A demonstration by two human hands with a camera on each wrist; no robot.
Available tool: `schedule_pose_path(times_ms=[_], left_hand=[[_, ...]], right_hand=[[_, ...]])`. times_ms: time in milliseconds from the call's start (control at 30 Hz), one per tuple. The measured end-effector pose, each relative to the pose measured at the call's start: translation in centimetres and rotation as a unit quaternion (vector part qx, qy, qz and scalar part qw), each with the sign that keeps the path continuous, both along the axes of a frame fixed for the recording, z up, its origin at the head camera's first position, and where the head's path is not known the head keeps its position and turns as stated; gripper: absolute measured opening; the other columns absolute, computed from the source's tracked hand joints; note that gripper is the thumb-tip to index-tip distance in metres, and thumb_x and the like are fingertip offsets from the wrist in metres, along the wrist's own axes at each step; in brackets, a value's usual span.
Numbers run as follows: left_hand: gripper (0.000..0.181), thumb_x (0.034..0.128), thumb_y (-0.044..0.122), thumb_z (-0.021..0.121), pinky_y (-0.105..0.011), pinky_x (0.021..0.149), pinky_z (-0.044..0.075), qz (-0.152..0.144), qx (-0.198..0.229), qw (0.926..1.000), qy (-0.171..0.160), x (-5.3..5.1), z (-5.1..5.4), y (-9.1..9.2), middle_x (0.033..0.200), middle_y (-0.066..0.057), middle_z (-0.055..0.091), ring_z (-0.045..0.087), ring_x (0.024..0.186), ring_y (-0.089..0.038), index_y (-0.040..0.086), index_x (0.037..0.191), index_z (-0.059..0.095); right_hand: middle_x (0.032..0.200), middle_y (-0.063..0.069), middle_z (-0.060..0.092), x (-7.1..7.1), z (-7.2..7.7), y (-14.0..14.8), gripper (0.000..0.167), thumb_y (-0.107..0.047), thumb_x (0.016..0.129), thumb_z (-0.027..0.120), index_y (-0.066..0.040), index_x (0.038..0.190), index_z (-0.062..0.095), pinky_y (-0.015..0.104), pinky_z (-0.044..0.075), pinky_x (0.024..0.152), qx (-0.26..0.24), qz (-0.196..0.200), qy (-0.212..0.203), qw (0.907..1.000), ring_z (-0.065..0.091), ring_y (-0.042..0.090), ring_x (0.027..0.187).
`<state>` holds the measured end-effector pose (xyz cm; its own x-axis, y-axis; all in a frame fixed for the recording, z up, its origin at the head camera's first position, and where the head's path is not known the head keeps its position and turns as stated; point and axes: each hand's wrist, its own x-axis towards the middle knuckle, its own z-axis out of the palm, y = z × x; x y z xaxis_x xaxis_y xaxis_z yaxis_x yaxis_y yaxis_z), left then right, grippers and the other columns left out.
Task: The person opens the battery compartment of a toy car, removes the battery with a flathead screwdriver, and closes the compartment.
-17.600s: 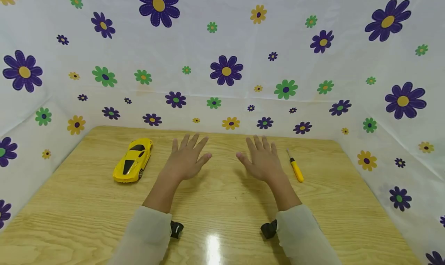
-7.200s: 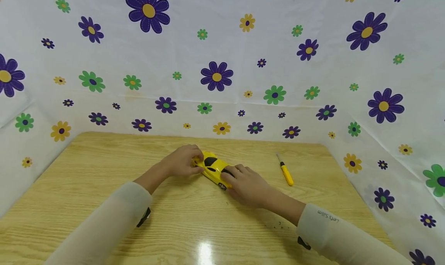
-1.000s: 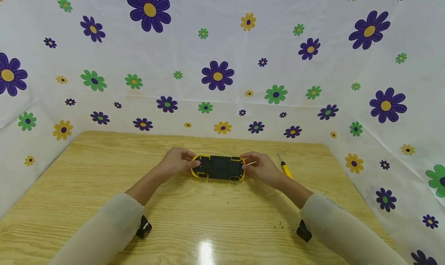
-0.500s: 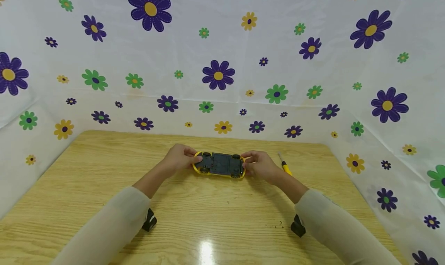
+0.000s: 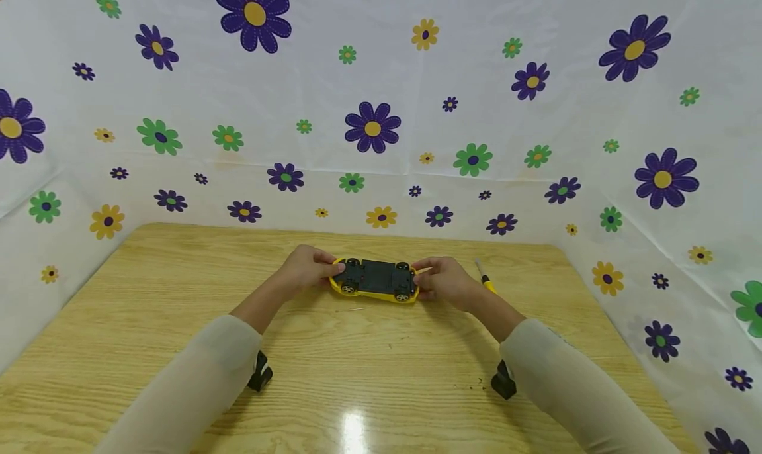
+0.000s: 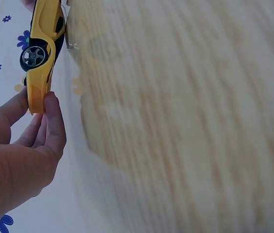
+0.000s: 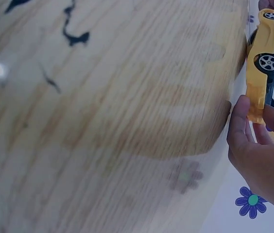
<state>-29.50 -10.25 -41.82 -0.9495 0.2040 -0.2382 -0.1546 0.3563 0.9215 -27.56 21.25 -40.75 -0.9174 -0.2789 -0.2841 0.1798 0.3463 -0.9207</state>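
A wood-grain tabletop (image 5: pixel 333 361) fills the lower frame. Just below centre, the yellow toy sports car (image 5: pixel 377 276) shows its underside, its ends pinched by the left hand (image 5: pixel 302 269) and right hand (image 5: pixel 449 284); even pressure, clear of the wheels (image 5: pixel 402 298), should steady it best.
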Motion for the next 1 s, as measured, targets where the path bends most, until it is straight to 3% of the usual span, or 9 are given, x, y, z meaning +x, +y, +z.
schedule_pose_path(times_ms=[233, 567, 833, 933, 1000], left_hand=[[0.044, 0.0979, 0.017, 0.072, -0.036, 0.084, 0.062, 0.001, 0.025, 0.9996, -0.014, -0.2, -0.4, -0.3, 0.131, -0.024, 0.062, 0.072, 0.103, -0.029, -0.007, 0.134, 0.061], [0.032, 0.0964, 0.015, 0.074, -0.034, 0.082, 0.063, 0.028, 0.011, 0.9995, -0.008, -0.3, 0.0, -0.2, 0.124, -0.021, 0.065, 0.071, 0.101, -0.026, -0.003, 0.123, 0.068], [0.025, 0.0968, 0.021, 0.074, -0.035, 0.08, 0.063, 0.026, -0.046, 0.9947, 0.088, 0.2, 0.6, 0.2, 0.113, -0.013, 0.069, 0.069, 0.095, -0.024, 0.005, 0.116, 0.072], [0.026, 0.0963, 0.024, 0.075, -0.037, 0.08, 0.061, 0.011, -0.081, 0.9876, 0.134, 0.5, 0.9, 0.6, 0.11, -0.011, 0.07, 0.067, 0.096, -0.025, 0.006, 0.115, 0.072], [0.028, 0.0962, 0.026, 0.075, -0.038, 0.083, 0.06, -0.003, -0.112, 0.9789, 0.171, 0.9, 1.0, 1.0, 0.11, -0.01, 0.071, 0.066, 0.099, -0.026, 0.006, 0.116, 0.072]], right_hand=[[0.125, 0.02, 0.059, -0.2, 0.0, -0.2, 0.039, 0.002, 0.105, 0.054, 0.0, 0.144, 0.053, 0.039, 0.061, 0.089, 0.002, -0.014, -0.013, 0.9998, 0.065, 0.026, 0.108], [0.125, 0.02, 0.058, -0.5, -0.5, 0.1, 0.039, 0.002, 0.105, 0.054, 0.003, 0.144, 0.051, 0.039, 0.061, 0.09, -0.013, -0.012, -0.019, 0.9997, 0.064, 0.025, 0.105], [0.129, 0.022, 0.056, -0.4, -0.4, 0.2, 0.041, 0.002, 0.105, 0.052, 0.004, 0.145, 0.049, 0.04, 0.061, 0.09, -0.017, -0.009, -0.018, 0.9997, 0.065, 0.024, 0.101], [0.131, 0.023, 0.055, -0.4, -0.4, 0.2, 0.04, 0.002, 0.105, 0.053, 0.003, 0.145, 0.05, 0.039, 0.061, 0.089, -0.016, -0.012, -0.02, 0.9996, 0.065, 0.024, 0.102], [0.131, 0.022, 0.056, -0.4, -0.5, 0.1, 0.04, 0.002, 0.105, 0.053, 0.003, 0.145, 0.05, 0.038, 0.061, 0.089, -0.015, -0.014, -0.021, 0.9996, 0.065, 0.024, 0.104]])
